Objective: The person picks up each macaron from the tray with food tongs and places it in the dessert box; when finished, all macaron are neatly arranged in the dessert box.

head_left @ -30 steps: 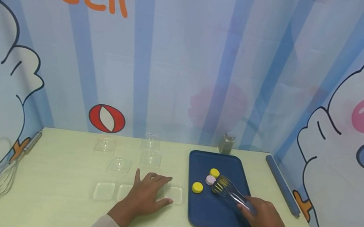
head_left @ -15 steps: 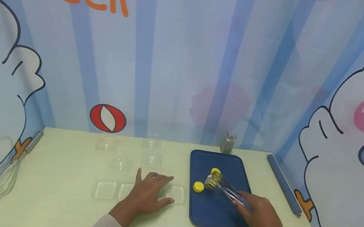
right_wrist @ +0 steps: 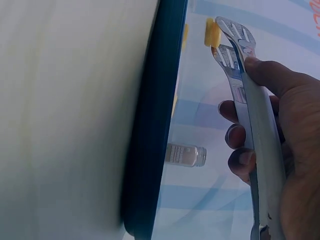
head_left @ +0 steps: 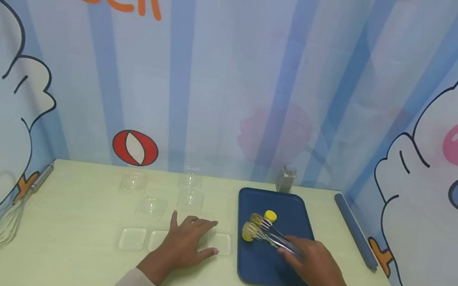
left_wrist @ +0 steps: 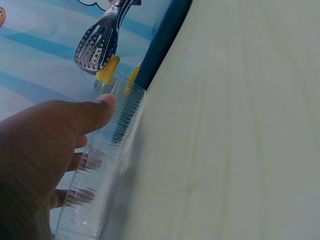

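Observation:
My right hand (head_left: 313, 265) grips metal tongs (right_wrist: 260, 130) with slotted ends, above a dark blue tray (head_left: 279, 274). The tongs' ends cover part of a round yellow macaron (head_left: 246, 237). A yellow macaron (right_wrist: 212, 33) shows right at their tips in the right wrist view; I cannot tell if it is clamped. Another yellow macaron (head_left: 270, 216) lies farther back. No pale pink one is visible now. My left hand (head_left: 181, 244) rests, fingers spread, over a row of low clear plastic boxes (head_left: 219, 244). Its thumb and fingers lie against a clear box (left_wrist: 90, 205) in the left wrist view.
Several clear plastic pieces (head_left: 152, 206) stand behind the row. A small glass jar (head_left: 285, 179) is behind the tray. A whisk (head_left: 7, 224) lies at the left edge, a dark blue roll (head_left: 356, 232) at the right. Printed curtains (head_left: 232, 72) border the pale table.
The tongs have swung left and toward me, from the pale pink macaron to the front yellow one. The pink macaron has gone from sight. My left hand stays still.

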A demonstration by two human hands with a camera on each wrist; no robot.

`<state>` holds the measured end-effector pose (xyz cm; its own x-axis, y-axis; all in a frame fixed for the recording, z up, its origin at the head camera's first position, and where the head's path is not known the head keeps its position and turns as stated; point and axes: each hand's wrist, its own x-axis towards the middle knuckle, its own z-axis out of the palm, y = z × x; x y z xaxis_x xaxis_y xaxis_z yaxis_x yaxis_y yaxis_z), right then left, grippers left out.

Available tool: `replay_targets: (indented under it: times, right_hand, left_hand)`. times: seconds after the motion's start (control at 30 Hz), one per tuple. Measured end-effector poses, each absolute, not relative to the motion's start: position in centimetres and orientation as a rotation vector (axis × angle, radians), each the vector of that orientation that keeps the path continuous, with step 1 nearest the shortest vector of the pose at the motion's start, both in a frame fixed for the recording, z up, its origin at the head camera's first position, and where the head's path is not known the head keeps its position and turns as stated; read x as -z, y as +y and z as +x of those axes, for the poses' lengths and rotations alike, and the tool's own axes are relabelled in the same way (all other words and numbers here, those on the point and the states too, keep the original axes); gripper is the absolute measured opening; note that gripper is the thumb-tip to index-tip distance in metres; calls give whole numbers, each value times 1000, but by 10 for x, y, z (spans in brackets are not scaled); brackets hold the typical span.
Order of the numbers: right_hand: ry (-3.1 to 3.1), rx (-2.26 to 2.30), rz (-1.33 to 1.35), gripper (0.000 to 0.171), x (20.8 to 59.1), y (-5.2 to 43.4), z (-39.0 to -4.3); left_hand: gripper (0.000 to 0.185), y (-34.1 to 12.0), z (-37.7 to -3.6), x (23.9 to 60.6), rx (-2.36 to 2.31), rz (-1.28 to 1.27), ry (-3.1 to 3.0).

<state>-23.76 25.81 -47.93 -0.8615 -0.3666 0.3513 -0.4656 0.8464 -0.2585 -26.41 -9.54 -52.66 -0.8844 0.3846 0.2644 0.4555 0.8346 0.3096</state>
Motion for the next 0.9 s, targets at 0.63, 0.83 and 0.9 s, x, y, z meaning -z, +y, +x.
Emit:
replay_targets:
  times: [0.63, 0.83, 0.9]
  right_hand:
    - [-2751, -456, 750, 33, 480, 225, -244]
    - [-2737, -413, 834, 30, 480, 215, -245]
    - [-2726, -407, 857, 30, 480, 212, -245]
  left_hand:
    - [63, -96, -262, 526, 554, -656, -2803]
    - [63, -95, -262, 525, 558, -664, -2796]
    - [63, -95, -262, 525, 559, -663, -2789]
